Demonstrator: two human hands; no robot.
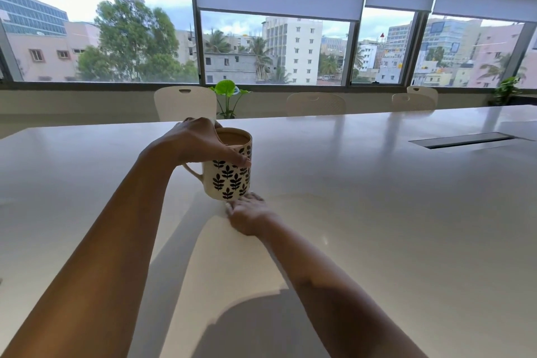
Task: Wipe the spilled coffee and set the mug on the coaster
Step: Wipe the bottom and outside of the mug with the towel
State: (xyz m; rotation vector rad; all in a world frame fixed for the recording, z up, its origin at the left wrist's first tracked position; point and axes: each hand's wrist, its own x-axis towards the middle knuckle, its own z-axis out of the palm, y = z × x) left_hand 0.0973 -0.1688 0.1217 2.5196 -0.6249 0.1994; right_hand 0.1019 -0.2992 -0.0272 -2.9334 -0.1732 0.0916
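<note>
The leaf-patterned mug, milky coffee inside, is gripped by the left hand, thumb and fingers clasped round its rim. I cannot tell whether its base clears the white table. Just below the mug the right hand lies flat on the table, fingers straight, holding nothing. Beyond the mug stand white chairs and a potted plant.

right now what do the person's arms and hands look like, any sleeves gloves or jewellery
Both arms are bare. The left forearm and right forearm show no sleeve all the way to the frame's edge. The left hand and right hand wear no gloves. No watch, bracelet or ring shows on the sides in view.
</note>
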